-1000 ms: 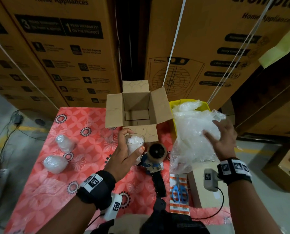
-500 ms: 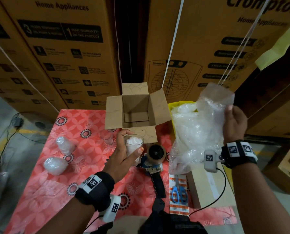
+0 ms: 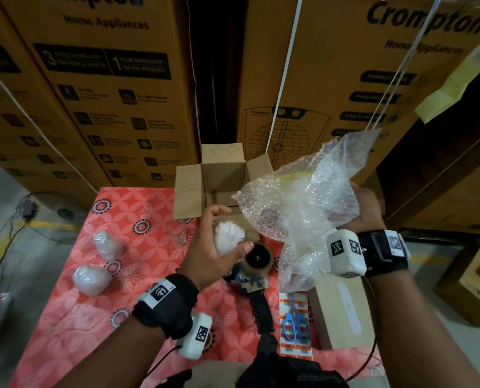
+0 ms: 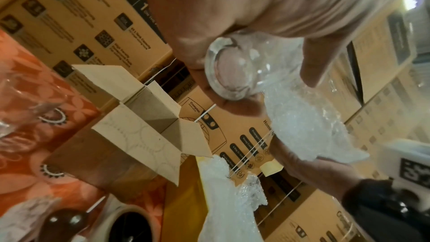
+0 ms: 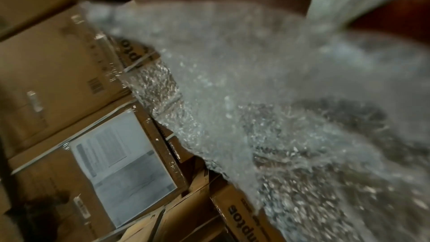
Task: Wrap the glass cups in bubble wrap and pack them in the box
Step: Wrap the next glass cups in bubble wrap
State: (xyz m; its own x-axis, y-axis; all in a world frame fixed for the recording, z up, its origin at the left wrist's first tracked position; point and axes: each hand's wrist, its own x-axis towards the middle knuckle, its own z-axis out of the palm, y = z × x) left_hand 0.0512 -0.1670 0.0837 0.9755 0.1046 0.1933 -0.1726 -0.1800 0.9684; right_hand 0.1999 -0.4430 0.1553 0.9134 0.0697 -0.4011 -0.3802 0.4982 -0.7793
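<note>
Fingers and thumb of the left hand [image 3: 208,249] were curled round a clear glass cup stuffed with white bubble wrap [image 3: 229,238], holding it above the red floral-patterned tablecloth [image 3: 65,317], just in front of the open brown cardboard box [image 3: 222,182]. In the left wrist view the cup's thick round base [image 4: 230,73] faced the camera between thumb and fingers. The right hand [image 3: 366,211] gripped a crumpled sheet of clear bubble wrap [image 3: 308,191], lifted in the air to the right of the cup and partly covering the box's right flap. Two cups already bundled in bubble wrap [image 3: 92,278] lay on the cloth to the left, and one bare glass cup [image 3: 177,233] stood near the box. A brown-roll tape dispenser [image 3: 254,264] sat just below the held cup, with blue-handled scissors [image 3: 293,323] near it.
</note>
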